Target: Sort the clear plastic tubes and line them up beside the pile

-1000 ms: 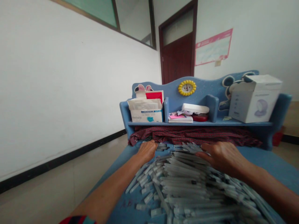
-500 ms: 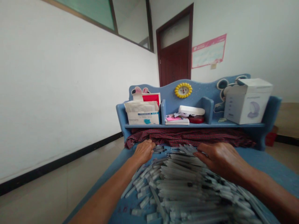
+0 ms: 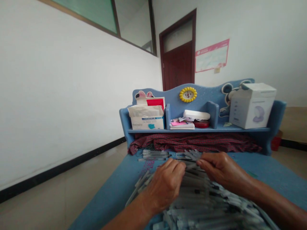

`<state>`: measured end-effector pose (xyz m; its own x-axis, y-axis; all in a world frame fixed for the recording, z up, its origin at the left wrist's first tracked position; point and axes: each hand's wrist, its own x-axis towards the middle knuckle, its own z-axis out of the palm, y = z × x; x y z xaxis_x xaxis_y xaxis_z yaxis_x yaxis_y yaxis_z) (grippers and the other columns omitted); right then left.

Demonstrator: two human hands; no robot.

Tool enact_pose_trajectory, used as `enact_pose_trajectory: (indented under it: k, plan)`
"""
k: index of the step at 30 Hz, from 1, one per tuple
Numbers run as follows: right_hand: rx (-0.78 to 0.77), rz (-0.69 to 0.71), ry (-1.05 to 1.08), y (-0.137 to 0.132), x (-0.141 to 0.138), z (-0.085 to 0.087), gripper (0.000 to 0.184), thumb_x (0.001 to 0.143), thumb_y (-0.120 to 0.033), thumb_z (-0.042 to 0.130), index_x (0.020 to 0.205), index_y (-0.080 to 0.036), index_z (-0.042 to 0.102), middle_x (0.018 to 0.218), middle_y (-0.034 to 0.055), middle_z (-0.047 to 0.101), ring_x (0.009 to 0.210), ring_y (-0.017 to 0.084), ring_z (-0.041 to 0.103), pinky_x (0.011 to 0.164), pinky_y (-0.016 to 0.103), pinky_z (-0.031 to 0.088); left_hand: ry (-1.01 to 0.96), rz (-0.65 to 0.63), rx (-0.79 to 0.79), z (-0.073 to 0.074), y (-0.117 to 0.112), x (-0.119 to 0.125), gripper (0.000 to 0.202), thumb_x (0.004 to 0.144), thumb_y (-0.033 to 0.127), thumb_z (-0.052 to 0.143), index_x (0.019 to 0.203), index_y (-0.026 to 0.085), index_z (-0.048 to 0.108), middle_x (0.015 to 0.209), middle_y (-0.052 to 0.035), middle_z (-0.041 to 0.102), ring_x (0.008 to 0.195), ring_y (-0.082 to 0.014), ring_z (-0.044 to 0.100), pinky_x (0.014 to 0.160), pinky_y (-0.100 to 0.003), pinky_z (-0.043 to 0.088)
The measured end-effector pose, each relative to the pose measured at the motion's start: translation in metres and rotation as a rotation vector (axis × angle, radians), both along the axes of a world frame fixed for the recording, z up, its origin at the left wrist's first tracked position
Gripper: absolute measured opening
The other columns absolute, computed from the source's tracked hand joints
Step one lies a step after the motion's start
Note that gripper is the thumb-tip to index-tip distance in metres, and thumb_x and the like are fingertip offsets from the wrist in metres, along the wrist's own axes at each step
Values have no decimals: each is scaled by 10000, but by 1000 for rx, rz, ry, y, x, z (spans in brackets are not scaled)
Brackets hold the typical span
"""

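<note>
Left hand and right hand were curled, contents unclear. Loosely piled pens risked scattering if either hand dragged low.

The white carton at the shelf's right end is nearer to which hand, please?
Right. The right hand is below and left of the carton; the left hand is lower and farther left.

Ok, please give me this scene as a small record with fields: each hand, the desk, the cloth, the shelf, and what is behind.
left hand: fingers curled, over the pen pile; grip unclear
right hand: fingers bent, beside fanned pens; grip unclear
desk: blue
cloth: dark red plaid, bunched below shelf
shelf: mask box left, yellow-rimmed clock mid, white box right
behind: dark red door, poster
</note>
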<state>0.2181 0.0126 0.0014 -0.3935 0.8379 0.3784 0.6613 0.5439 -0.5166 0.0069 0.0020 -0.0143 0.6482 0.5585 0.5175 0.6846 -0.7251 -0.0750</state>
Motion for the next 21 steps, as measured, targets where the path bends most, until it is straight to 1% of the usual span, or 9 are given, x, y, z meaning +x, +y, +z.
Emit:
enact_pose_trajectory:
  k: [3,6,8,10,12,14,16,17,21]
  plan:
    - [-134,89,20,0,3,1,370,899,-376,389,601,-177,481,517,-21,492,467,91,441,448,204,293,-31,-50,-10,-6,-1,-3,156,896,87,373,911,150,514,792,-50,573,743,-184,513,668,-286,444]
    - [-264,176,87,-1,6,3,257,876,-294,427,673,-168,521,558,-17,540,475,93,486,451,192,336,-47,-89,-41,-7,-3,-3,157,891,82,372,911,145,514,776,-50,571,724,-179,519,667,-280,452]
    - [-295,206,142,-1,6,5,151,837,-227,468,720,-162,539,601,-18,551,522,97,521,487,188,373,-56,-90,-61,-6,-3,-2,152,886,81,380,918,145,515,779,-52,574,727,-181,528,663,-280,456]
    - [-300,200,180,0,6,7,88,813,-225,510,777,-159,556,621,-23,550,541,97,526,502,186,385,-65,-89,-63,-5,-3,-2,156,887,82,379,936,145,514,790,-56,581,736,-184,537,663,-283,459]
    - [-275,165,178,0,5,7,167,834,-306,515,768,-159,554,602,-26,537,506,89,500,466,183,359,-78,-94,-53,-4,-3,-3,163,893,88,374,956,145,513,801,-59,586,745,-185,544,662,-283,460]
    - [-227,110,150,1,3,7,319,875,-397,451,670,-163,518,533,-30,496,444,76,449,416,180,310,-96,-101,-41,-3,-3,-4,165,899,93,370,962,146,513,803,-59,587,745,-183,546,655,-281,459]
    - [-198,69,125,1,3,5,394,897,-406,399,590,-168,469,483,-31,469,409,68,416,394,177,284,-108,-108,-39,-3,-3,-4,162,901,98,372,962,149,514,803,-59,589,748,-183,548,654,-281,458]
    - [-209,62,131,1,2,5,374,894,-384,404,596,-168,473,480,-31,477,404,68,416,391,175,284,-113,-112,-40,-3,-2,-4,161,901,100,374,964,151,513,804,-59,590,752,-184,550,655,-282,458]
    - [-368,150,268,2,2,4,135,834,-294,504,866,-166,536,599,-32,564,443,77,480,418,171,348,-129,-123,-57,-3,-1,-5,170,901,104,365,969,154,512,808,-59,590,750,-180,555,647,-280,457]
